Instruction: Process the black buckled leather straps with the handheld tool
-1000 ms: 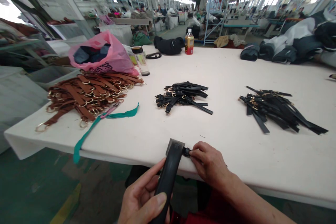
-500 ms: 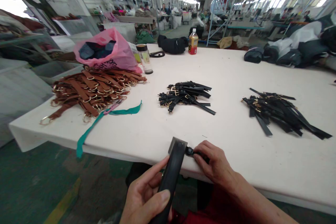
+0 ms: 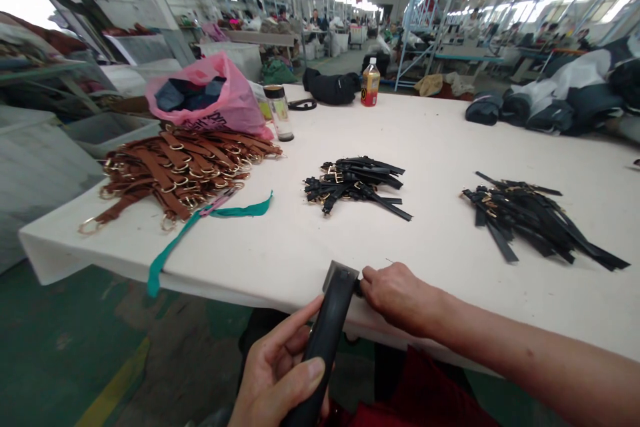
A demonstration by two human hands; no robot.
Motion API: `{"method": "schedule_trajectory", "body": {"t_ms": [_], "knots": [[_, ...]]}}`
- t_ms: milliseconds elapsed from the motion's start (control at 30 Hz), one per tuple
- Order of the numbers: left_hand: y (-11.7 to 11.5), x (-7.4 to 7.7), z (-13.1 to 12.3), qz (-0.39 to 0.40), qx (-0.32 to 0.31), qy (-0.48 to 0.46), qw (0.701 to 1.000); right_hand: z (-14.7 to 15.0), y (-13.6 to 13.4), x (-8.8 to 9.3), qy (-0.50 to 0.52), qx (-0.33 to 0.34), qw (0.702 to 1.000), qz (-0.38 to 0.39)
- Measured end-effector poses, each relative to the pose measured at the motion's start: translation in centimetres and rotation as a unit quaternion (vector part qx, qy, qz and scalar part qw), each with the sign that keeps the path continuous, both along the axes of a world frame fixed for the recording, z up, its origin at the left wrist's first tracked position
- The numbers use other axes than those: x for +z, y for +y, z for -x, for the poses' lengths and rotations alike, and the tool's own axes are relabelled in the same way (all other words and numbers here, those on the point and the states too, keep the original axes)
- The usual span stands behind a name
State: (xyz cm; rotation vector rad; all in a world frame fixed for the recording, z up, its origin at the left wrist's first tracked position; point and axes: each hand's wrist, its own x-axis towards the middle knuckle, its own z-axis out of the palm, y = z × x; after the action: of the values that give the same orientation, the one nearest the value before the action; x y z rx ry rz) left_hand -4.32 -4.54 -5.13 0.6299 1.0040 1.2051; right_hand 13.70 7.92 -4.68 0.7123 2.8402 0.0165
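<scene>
My left hand (image 3: 283,370) is wrapped round a wide black strap (image 3: 327,333) that runs from my lap up to the near edge of the white table (image 3: 440,147). At the strap's flat grey end, my right hand (image 3: 397,293) is closed, fingers pressed on a small black piece that it almost hides. A heap of black buckled straps (image 3: 357,185) lies in the middle of the table. A second black heap (image 3: 533,217) lies to the right.
Brown straps with gold rings (image 3: 175,170) are piled at the left, beside a green ribbon (image 3: 200,230) hanging over the edge. Behind stand a pink bag (image 3: 210,100), a jar (image 3: 279,113), a drink bottle (image 3: 371,82), a black bag (image 3: 333,87) and dark fabric rolls (image 3: 545,110).
My right hand has slid left and up against the strap's end, covering the small black piece that showed before. The left hand keeps its grip.
</scene>
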Motion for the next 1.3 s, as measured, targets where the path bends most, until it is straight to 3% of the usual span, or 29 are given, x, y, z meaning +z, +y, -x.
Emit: {"method": "schedule_trajectory", "body": {"t_ms": [133,367,567,867,1067,1300], "knots": [[-0.1,-0.3,0.1,-0.006,-0.006,-0.003,1.0,-0.4,0.2,-1.1,0.015,0.03,0.999,-0.029],[-0.2,-0.7,0.4,-0.006,-0.009,0.005,1.0,-1.8,0.1,-4.4,0.119,-0.061,0.991,-0.013],[-0.1,-0.7,0.3,-0.003,-0.006,0.004,1.0,-2.2,-0.4,-5.9,0.298,-0.157,0.939,0.076],[0.0,-0.2,0.2,0.0,-0.012,0.002,1.0,-2.5,-0.9,-5.6,0.347,-0.276,0.89,0.108],[0.1,0.2,-0.1,0.001,-0.008,0.026,1.0,-3.2,-2.6,-4.6,0.28,-0.268,0.919,0.066],[-0.7,0.6,-0.5,0.025,-0.019,0.026,0.999,-3.2,-3.0,-5.1,0.313,-0.274,0.906,0.081]]}}
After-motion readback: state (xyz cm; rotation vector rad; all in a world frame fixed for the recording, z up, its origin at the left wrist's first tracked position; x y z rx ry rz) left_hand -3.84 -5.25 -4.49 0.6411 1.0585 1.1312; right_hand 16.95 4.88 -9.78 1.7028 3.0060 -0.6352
